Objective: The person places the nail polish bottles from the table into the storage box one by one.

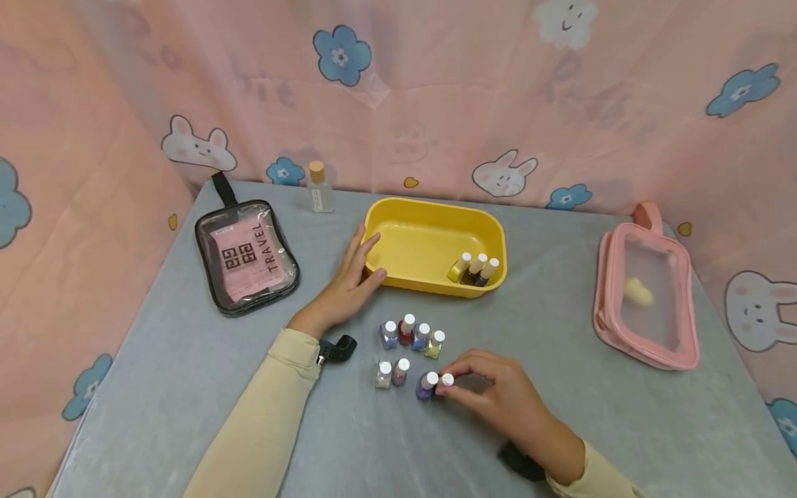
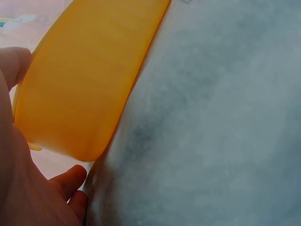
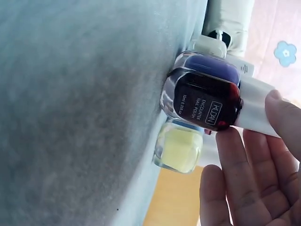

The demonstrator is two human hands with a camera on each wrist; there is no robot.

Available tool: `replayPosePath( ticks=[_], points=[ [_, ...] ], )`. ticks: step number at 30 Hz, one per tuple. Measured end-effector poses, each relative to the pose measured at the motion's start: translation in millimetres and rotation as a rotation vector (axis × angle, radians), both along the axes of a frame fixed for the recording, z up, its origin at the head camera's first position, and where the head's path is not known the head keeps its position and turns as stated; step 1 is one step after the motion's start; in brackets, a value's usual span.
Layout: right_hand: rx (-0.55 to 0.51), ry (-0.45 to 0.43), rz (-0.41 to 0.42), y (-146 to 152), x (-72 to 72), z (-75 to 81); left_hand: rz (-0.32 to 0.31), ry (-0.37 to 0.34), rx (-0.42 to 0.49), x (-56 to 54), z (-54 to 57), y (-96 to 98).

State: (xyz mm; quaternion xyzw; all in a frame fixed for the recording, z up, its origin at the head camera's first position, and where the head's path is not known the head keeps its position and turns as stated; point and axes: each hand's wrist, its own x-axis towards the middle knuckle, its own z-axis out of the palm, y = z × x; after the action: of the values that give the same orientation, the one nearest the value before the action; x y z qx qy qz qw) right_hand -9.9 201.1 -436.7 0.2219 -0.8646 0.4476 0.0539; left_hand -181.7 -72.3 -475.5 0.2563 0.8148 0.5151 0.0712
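Observation:
My right hand [image 1: 498, 391] pinches the white cap of a dark red nail polish bottle [image 3: 204, 101] between thumb and fingers. The bottle stands beside a purple nail polish bottle [image 1: 425, 389]. To their left are a clear bottle [image 1: 382, 377] and a pinkish bottle [image 1: 400, 373]. Behind them is a row with a red bottle [image 1: 405, 333], bluish ones, and a pale yellow bottle [image 1: 434, 346]. My left hand [image 1: 341, 290] rests at the left end of a yellow tub [image 1: 414, 282], fingers fairly straight. Three polish bottles [image 1: 474, 270] sit in the tub's right corner.
A black-edged clear travel pouch [image 1: 249, 259] lies at the left. A small glass bottle with a wooden cap [image 1: 321, 194] stands at the back edge. At the right lies a pink pouch [image 1: 650, 301]. A patterned pink curtain [image 1: 423, 97] hangs behind the grey cloth-covered table [image 1: 548, 297].

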Motion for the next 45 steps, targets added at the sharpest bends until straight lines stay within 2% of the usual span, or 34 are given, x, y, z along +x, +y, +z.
replayPosePath(
  ticks=[7,11,13,16,19,21,23,25,27,30,33,38,45],
  points=[
    [0.008,-0.040,-0.023,-1,1.6,3.3,0.006,-0.001,-0.012,-0.3,2.2,-0.8],
    [0.057,-0.051,-0.029,0,0.7,9.0,0.006,-0.002,-0.005,-0.6,3.4,0.0],
    [0.095,-0.058,-0.028,0,0.3,17.7,0.003,0.000,-0.001,-1.1,3.4,0.7],
    [0.117,-0.031,-0.031,3,-5.3,42.6,-0.005,0.007,-0.002,-2.9,2.6,2.1],
    [0.095,0.061,-0.083,8,-27.1,74.2,-0.008,0.010,-0.011,-5.5,1.5,2.8],
    [0.102,0.094,-0.162,11,-51.7,91.2,-0.009,0.010,-0.014,-7.2,0.4,2.5],
    [0.119,0.048,-0.255,14,-83.7,98.5,-0.009,0.012,-0.014,-7.8,-0.3,1.8],
    [0.146,-0.028,-0.326,16,-115.1,95.1,-0.008,0.010,-0.013,-7.0,-0.7,0.9],
    [0.157,-0.104,-0.362,18,-140.6,84.8,-0.006,0.010,-0.012,-5.3,-1.7,0.1],
    [0.165,-0.156,-0.365,18,-162.6,67.0,-0.007,0.006,-0.007,-2.6,-1.3,-0.3],
    [0.188,-0.218,-0.357,17,-168.7,56.3,-0.009,0.008,-0.001,-1.3,-1.3,0.0],
    [0.284,-0.287,-0.315,17,-170.3,48.4,-0.008,0.009,0.003,-0.7,-0.8,-0.3],
    [0.295,-0.302,-0.295,19,-172.3,40.1,-0.005,0.003,0.002,-1.4,-0.6,-1.2]
  ],
)
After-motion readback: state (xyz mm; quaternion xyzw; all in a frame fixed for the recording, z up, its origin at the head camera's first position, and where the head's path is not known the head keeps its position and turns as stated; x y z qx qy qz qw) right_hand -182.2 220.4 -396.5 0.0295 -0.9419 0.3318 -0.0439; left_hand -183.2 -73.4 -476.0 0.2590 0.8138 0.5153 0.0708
